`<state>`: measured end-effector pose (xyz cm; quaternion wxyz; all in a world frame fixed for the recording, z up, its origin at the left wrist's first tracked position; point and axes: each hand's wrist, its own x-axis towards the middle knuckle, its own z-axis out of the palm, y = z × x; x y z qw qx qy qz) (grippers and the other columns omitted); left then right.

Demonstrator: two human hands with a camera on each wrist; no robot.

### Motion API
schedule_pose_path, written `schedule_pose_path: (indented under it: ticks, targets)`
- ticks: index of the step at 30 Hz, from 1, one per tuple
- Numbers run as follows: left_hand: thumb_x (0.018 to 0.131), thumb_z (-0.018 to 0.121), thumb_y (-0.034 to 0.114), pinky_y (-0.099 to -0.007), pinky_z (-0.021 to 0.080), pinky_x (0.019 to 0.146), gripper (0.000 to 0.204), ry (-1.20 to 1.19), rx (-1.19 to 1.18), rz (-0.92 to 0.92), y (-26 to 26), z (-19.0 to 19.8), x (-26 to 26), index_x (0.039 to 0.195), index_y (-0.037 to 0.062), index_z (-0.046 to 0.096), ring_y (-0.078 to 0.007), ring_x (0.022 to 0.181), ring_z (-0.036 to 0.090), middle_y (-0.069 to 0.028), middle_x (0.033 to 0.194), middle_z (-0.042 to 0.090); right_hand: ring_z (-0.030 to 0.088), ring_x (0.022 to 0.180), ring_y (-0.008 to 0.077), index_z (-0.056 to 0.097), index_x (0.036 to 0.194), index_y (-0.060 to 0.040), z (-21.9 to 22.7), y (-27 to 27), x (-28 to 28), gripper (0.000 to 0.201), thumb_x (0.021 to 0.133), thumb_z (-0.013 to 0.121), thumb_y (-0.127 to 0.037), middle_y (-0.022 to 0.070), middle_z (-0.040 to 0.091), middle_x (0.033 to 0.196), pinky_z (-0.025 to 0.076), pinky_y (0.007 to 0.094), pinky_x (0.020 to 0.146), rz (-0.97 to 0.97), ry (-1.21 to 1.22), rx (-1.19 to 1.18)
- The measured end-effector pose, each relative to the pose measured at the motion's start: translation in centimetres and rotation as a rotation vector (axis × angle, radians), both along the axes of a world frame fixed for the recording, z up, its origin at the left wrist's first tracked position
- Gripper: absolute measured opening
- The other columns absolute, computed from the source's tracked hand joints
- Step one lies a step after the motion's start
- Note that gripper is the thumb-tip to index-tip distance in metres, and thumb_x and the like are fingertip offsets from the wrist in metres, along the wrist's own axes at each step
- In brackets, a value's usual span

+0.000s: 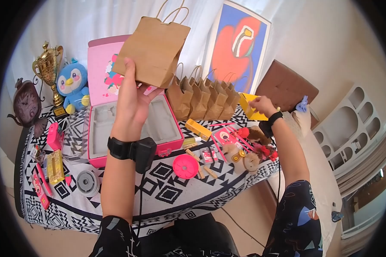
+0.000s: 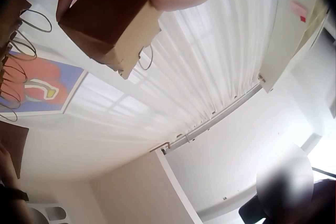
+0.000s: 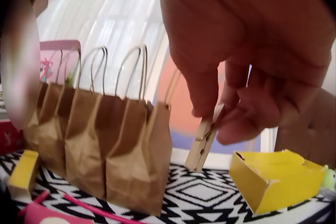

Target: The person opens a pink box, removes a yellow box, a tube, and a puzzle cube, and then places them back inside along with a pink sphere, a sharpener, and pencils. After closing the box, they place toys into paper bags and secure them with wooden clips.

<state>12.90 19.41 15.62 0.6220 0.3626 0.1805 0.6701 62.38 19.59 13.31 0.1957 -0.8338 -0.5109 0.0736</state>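
Up above the table, my left hand grips a brown kraft paper bag near its base, thumb along the front face. The bag tilts and its twisted handles point up. In the left wrist view the underside of this bag shows. At the right, my right hand pinches a wooden clothespin between thumb and fingers, its free end pointing down. A yellow open box is close beside and below that hand. Several more brown paper bags stand upright in a row left of it.
An open pink gift box with a grey insert lies beneath my left arm. Loose clothespins, a pink round dish, a tape roll and plush toys lie on the patterned cloth. A trophy and blue penguin plush stand back left.
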Motion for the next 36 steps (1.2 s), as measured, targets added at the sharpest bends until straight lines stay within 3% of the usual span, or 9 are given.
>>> schedule_pose_path:
  ticks: [3,4,6,9,10,16,21,23,36]
  targets:
    - [0.106,0.043,0.065,-0.0553,0.052,0.105,0.072,-0.025,-0.061,0.035,-0.2,0.0,0.4,0.153,0.0102,0.042,-0.0295,0.132,0.058,-0.0136,0.146,0.054,0.068,0.058,0.0146,0.077,0.086,0.0006,-3.6,1.2,-0.7,0.031,0.087,0.083,-0.029,0.0074,0.074,0.074,0.054,0.0331,0.053,-0.077,0.106,-0.182]
    - [0.107,0.038,0.065,-0.0537,0.052,0.105,0.071,-0.048,-0.039,0.006,0.0,-0.3,0.4,0.153,0.0113,0.041,-0.0284,0.132,0.059,-0.0121,0.147,0.055,0.063,0.054,0.0131,0.078,0.085,-0.0028,-5.0,2.0,-1.4,0.021,0.085,0.086,-0.022,0.0061,0.071,0.071,0.049,0.0338,0.048,-0.119,0.288,-0.13]
    - [0.109,0.033,0.064,-0.052,0.053,0.105,0.069,-0.068,-0.022,0.004,0.1,-0.4,0.3,0.154,0.0125,0.041,-0.0273,0.131,0.06,-0.0106,0.148,0.056,0.061,0.055,0.012,0.079,0.088,-0.0051,-6.0,2.6,-1.6,0.016,0.083,0.087,-0.018,0.0041,0.071,0.073,0.042,0.0319,0.046,-0.067,0.06,-0.347]
    - [0.109,0.026,0.065,-0.0465,0.051,0.108,0.07,-0.114,-0.076,-0.001,-0.2,0.0,0.3,0.155,0.0145,0.041,-0.0262,0.133,0.059,-0.0085,0.149,0.056,0.052,0.052,0.0102,0.081,0.088,-0.007,-7.6,2.5,-1.3,0.017,0.082,0.088,-0.021,0.0013,0.072,0.073,0.036,0.0297,0.045,0.128,0.201,-0.486]
    - [0.109,0.026,0.065,-0.0465,0.051,0.108,0.07,-0.109,-0.077,0.022,0.0,-0.2,0.2,0.155,0.0145,0.041,-0.0262,0.133,0.059,-0.0085,0.149,0.056,0.052,0.052,0.0106,0.081,0.086,-0.0069,-7.2,1.1,-2.6,0.022,0.083,0.088,-0.028,0.0015,0.073,0.072,0.038,0.0286,0.047,0.153,0.422,-0.391]
    - [0.109,0.028,0.066,-0.047,0.042,0.115,0.072,-0.225,-0.126,0.02,0.7,-0.7,0.3,0.157,0.0138,0.039,-0.025,0.14,0.051,-0.0086,0.154,0.051,0.063,0.062,0.0084,0.081,0.089,-0.0029,-0.5,-3.1,-8.3,0.034,0.092,0.08,-0.037,0.0025,0.074,0.072,0.049,0.0288,0.056,0.359,0.026,-0.217]
    - [0.11,0.03,0.064,-0.0455,0.042,0.115,0.069,-0.216,-0.111,0.003,0.5,-0.7,0.6,0.156,0.0138,0.041,-0.0243,0.138,0.053,-0.008,0.152,0.053,0.063,0.069,0.0069,0.078,0.096,0.0002,7.6,-8.3,-17.6,0.026,0.098,0.075,-0.025,0.002,0.075,0.079,0.052,0.0251,0.065,0.554,-0.031,0.408]
    - [0.11,0.031,0.063,-0.0457,0.045,0.113,0.066,-0.205,-0.087,0.0,-0.1,-0.5,1.0,0.154,0.0149,0.042,-0.0246,0.136,0.056,-0.0074,0.149,0.055,0.063,0.074,0.0059,0.076,0.109,0.0026,9.8,-10.2,-21.5,0.022,0.101,0.071,-0.018,0.0033,0.076,0.092,0.052,0.0245,0.068,0.658,0.226,0.685]
    - [0.11,0.041,0.059,-0.0353,0.044,0.112,0.068,0.082,0.066,-0.098,-2.2,0.8,1.6,0.149,0.0054,0.051,-0.0173,0.136,0.055,-0.0086,0.148,0.058,0.067,0.084,0.006,0.06,0.139,0.0031,12.1,-7.9,-27.8,0.048,0.094,0.069,-0.01,0.0089,0.075,0.113,0.054,0.0229,0.07,0.801,0.234,0.46]
